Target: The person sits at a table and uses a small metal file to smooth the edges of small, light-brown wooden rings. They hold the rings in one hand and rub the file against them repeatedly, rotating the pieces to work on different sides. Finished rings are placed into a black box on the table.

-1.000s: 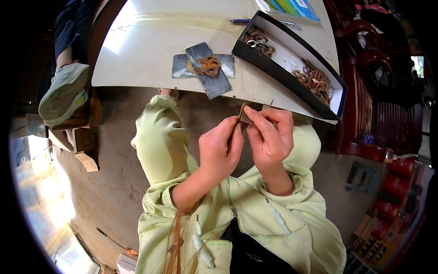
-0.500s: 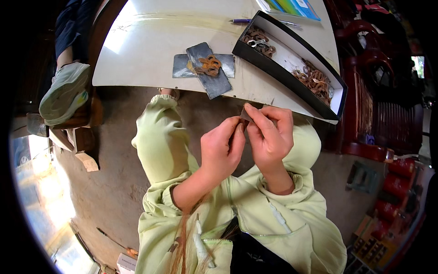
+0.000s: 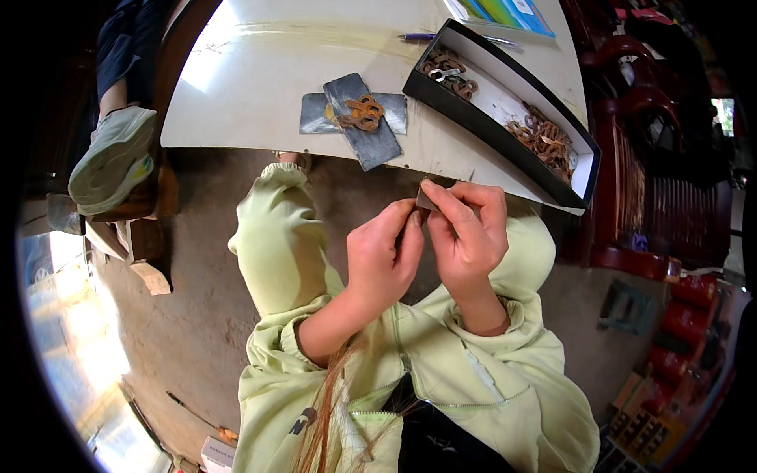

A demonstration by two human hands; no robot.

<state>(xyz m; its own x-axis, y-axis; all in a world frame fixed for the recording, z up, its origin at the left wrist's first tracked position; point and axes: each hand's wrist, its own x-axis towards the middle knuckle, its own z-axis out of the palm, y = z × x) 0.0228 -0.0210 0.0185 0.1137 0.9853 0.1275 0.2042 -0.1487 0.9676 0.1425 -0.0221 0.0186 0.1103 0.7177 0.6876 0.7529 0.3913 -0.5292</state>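
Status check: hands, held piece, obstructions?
Left hand and right hand pinching small dark piece. Black box on table, apart from hands. Nothing visibly blocking.

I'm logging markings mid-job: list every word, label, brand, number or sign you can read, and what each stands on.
No text can be quoted reliably.
Blue-green booklet: white label, print too small.
Small white carton: print blurred.
Light-green hooded jacket: dark mark, partly behind hair; unclear.
Black shirt: pale mark, unclear.
Dark flat piece in the fingers: no lettering visible.
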